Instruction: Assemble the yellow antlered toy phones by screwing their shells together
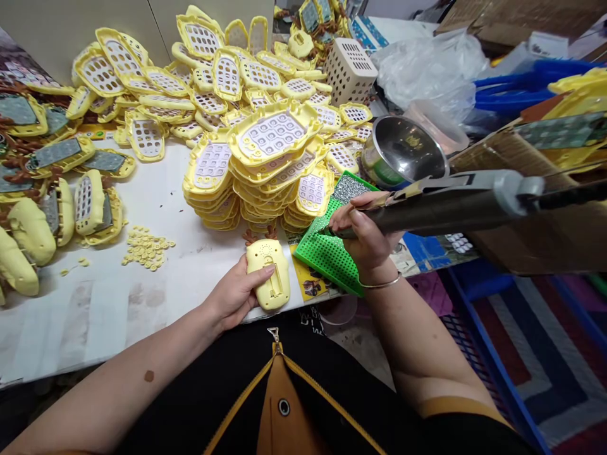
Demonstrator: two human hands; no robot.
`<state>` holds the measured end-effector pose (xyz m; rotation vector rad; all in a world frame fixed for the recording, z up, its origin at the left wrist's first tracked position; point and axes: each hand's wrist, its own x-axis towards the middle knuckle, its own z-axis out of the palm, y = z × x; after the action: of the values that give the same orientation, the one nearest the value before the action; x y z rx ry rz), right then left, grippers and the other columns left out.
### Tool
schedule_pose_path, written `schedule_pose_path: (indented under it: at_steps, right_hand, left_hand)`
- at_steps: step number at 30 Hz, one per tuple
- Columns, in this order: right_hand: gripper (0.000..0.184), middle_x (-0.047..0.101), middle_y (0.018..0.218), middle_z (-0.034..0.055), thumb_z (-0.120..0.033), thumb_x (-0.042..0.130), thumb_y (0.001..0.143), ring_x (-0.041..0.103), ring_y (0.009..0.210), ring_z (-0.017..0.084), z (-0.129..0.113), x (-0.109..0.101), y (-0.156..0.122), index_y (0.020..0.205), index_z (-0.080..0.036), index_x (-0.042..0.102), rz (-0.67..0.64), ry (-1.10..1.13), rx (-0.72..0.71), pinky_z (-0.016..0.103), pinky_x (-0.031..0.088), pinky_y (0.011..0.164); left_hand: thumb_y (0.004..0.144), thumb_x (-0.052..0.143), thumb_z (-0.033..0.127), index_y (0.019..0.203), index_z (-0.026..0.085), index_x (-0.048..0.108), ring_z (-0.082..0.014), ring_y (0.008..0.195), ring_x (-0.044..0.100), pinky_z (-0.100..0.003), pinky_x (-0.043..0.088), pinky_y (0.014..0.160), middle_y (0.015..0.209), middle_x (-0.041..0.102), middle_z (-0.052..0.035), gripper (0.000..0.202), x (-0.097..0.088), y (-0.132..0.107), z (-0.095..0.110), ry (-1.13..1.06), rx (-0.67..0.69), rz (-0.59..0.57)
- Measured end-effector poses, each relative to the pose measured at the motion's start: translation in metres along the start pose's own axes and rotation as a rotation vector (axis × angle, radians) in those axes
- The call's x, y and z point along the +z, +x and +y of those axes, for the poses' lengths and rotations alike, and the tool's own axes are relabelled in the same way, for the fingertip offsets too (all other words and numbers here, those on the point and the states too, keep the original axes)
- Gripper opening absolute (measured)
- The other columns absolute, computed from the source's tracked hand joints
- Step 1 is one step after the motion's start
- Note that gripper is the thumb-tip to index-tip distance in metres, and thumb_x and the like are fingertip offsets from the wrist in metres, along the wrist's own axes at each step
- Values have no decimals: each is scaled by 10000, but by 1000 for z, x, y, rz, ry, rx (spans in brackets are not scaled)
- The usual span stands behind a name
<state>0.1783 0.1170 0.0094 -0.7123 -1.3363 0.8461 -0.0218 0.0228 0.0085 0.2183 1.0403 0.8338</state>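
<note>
My left hand (239,292) grips a yellow toy phone shell (269,273) lying back-up at the table's front edge, small brown antlers at its top. My right hand (363,237) is closed round a grey electric screwdriver (455,201) whose body runs off to the right. Its tip points down at a green perforated screw tray (329,256) just right of the shell. Screws glitter in the tray's far corner (351,188).
Stacks of yellow keypad front covers (265,164) fill the table's middle and back. Assembled yellow shells (28,234) lie at the left, and a heap of small yellow buttons (145,248) near them. A steel bowl (403,151), a white basket (349,68) and cardboard boxes (531,208) stand right.
</note>
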Motion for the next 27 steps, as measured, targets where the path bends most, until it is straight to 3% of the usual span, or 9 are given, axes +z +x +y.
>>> schedule_pose_path:
  at_steps: [4,13,20,27]
  right_hand:
    - [159,540,565,-61,-372,693,830,546,483,124,0,-1,-1,916,-270,608,-49,17,-25,300,483,509]
    - [133,572,564,-72,-309,701,822,557,474,99,2,1,-3,921,-250,634,1,89,-66,251,491,497]
    - [194,590,537,-57,-334,693,804,575,473,114,1,6,-1,895,-191,600,-29,50,70,255,489,472]
    - [150,570,545,-66,-306,661,829,578,496,113,-20,4,-5,901,-203,578,36,66,-53,271,519,515]
  left_hand:
    - [784,727,134,1321,229,503,-243,973,701,-440,592,872,1172,686,-116,589,-1,0,0,-11,13,-1]
    - [764,744,135,1307,212,501,-254,978,704,-410,600,836,1156,694,-123,600,0,-3,-3,-16,48,4]
    - [768,766,202,1408,224,403,-278,988,710,-354,604,764,1204,680,-159,736,-4,-6,-4,-19,82,-57]
    - [802,728,240,1497,309,286,-284,945,716,-341,580,686,1148,716,-93,827,-11,-4,-7,-38,93,-74]
